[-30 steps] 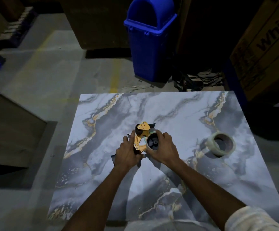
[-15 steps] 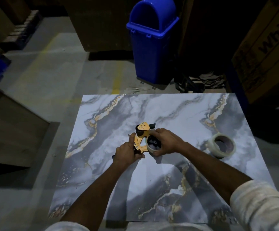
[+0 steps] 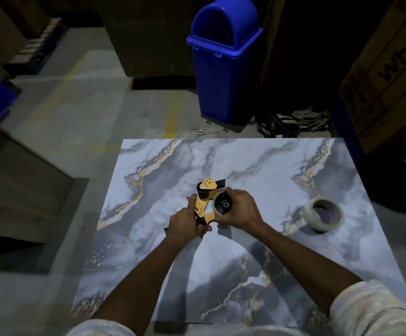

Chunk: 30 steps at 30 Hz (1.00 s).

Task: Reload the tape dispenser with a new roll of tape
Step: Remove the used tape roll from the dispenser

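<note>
Table: left hand, right hand grip dispenser.

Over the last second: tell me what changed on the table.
Right hand shifted its grip round the old core, which now shows more; whether it has left the hub, I cannot tell. Left hand holds the dispenser as before; the new roll lies untouched on the table.

Your left hand grips the yellow tape dispenser; your right hand curls around what seems a nearly empty core on it. Another tape roll lies well apart.
</note>
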Each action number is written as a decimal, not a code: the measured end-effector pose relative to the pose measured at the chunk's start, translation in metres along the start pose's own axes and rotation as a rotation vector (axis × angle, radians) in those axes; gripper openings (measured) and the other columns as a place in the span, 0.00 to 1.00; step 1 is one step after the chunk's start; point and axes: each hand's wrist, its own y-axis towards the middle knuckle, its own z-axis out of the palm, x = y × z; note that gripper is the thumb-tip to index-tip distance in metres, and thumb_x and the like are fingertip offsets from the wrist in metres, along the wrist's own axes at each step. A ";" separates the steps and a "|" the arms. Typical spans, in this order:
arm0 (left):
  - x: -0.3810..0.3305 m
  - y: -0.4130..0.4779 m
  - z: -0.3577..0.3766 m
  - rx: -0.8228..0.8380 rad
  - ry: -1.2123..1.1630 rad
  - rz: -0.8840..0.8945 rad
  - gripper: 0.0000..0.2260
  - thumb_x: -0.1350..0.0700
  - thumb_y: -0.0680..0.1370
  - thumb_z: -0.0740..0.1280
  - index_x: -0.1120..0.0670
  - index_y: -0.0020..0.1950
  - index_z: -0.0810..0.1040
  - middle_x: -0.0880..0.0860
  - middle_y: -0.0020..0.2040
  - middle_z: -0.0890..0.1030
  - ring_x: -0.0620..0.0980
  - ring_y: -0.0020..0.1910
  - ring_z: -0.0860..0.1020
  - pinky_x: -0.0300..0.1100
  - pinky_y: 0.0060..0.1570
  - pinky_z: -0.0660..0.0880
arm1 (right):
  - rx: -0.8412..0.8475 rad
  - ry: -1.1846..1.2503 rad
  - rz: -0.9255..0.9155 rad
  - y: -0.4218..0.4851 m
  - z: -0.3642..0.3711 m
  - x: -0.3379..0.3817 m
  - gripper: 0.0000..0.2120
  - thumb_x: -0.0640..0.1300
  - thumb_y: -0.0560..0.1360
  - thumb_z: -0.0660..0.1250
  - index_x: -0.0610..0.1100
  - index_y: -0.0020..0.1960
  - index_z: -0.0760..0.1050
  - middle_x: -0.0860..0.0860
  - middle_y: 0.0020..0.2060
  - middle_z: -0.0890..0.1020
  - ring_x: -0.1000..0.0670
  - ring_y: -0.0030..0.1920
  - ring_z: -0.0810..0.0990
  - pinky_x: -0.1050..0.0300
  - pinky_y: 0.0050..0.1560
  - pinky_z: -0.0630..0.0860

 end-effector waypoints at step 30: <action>-0.008 -0.013 0.011 -0.124 -0.007 -0.004 0.39 0.31 0.72 0.69 0.47 0.75 0.58 0.54 0.46 0.84 0.60 0.47 0.83 0.45 0.37 0.70 | -0.147 0.071 -0.165 0.021 -0.091 0.027 0.40 0.64 0.57 0.72 0.45 0.63 0.73 0.48 0.53 0.82 0.44 0.52 0.79 0.54 0.52 0.73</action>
